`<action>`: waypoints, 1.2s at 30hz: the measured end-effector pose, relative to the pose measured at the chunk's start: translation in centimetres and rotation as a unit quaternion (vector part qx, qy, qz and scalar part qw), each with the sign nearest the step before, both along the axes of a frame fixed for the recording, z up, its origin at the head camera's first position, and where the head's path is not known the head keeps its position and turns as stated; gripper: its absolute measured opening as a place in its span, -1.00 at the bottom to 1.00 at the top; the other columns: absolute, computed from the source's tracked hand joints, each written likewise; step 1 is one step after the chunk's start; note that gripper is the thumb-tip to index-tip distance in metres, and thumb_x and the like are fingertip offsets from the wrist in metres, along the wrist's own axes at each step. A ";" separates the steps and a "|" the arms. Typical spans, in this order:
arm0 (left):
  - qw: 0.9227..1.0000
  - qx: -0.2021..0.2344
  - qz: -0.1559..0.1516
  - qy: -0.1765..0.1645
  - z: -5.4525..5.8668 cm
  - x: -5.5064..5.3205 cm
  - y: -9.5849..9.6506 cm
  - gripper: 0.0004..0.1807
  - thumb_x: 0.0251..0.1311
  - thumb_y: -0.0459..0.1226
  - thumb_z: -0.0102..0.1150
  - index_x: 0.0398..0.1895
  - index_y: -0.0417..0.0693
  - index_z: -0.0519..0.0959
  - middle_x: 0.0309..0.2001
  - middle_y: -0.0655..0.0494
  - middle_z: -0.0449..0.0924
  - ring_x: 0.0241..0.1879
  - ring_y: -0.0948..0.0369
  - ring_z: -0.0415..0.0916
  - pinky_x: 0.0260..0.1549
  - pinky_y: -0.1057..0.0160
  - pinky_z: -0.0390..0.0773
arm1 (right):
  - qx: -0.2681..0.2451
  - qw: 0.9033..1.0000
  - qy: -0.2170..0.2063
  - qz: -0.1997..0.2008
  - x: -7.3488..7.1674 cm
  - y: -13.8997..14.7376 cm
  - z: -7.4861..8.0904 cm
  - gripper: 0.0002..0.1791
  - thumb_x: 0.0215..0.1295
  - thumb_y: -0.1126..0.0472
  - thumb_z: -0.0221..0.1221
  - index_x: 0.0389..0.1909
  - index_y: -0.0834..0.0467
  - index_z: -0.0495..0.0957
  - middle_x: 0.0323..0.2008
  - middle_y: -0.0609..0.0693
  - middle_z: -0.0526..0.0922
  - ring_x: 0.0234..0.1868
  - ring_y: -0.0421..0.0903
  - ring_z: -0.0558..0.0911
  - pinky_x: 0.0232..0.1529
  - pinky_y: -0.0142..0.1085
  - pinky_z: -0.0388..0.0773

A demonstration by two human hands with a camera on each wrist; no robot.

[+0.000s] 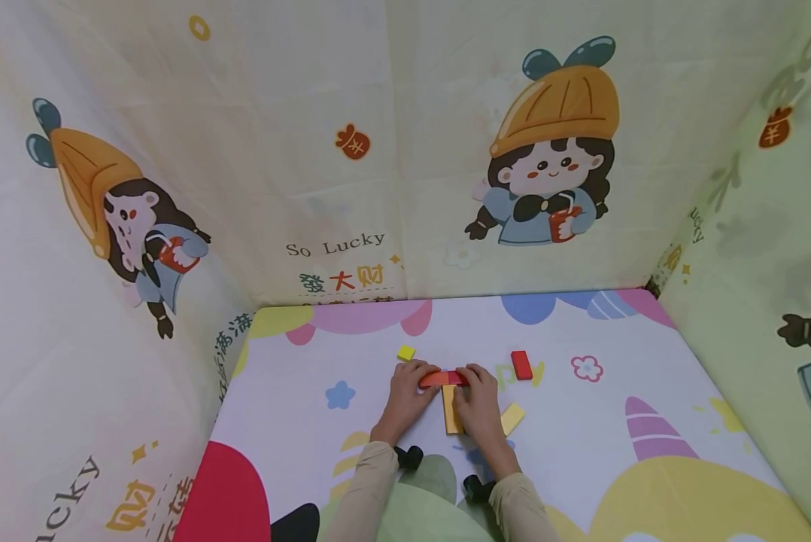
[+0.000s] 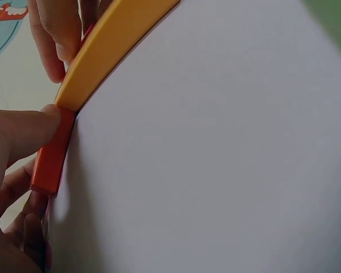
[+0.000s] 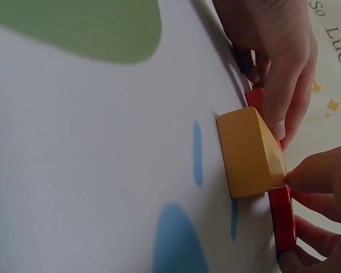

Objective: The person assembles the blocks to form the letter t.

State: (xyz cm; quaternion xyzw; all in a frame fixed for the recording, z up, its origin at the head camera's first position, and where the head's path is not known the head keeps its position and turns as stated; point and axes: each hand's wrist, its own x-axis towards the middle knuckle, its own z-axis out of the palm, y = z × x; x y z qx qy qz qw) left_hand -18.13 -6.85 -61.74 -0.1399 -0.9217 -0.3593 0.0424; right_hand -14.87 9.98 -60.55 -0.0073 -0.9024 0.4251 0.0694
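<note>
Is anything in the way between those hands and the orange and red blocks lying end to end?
Nothing visible is: the left hand touches the orange block and the right hand touches the red block. The long yellow block meets them on the near side, blocking neither hand.

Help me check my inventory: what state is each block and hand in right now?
Left hand, gripping a block
Right hand, gripping a block
Orange block, held
Centre red block, held
Long yellow block, flat, end against held pair
Loose red block, flat, unheld
Small yellow block, unheld
Pale yellow block, unheld, partly hidden
</note>
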 end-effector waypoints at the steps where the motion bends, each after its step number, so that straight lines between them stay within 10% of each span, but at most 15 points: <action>1: 1.000 0.000 0.000 -0.002 0.0 0.0 0.0 -0.66 0.33 -0.17 0.38 0.14 0.07 0.70 0.11 0.05 0.65 0.12 0.05 0.44 0.12 -0.02 0.49 | 0.001 1.000 0.001 0.001 0.0 0.0 0.0 -0.58 0.35 0.35 0.25 0.23 0.24 0.59 0.35 0.27 0.45 0.43 0.30 0.35 0.44 0.24 0.36; 36: 1.000 0.005 0.003 -0.013 0.1 0.1 0.2 -0.65 0.34 -0.10 0.37 0.14 0.07 0.68 0.10 0.06 0.62 0.10 0.07 0.42 0.07 0.00 0.44 | 0.018 0.999 -0.037 0.020 -0.2 0.8 0.8 -0.53 0.38 0.30 0.26 0.30 0.22 0.55 0.39 0.24 0.43 0.43 0.26 0.36 0.39 0.17 0.47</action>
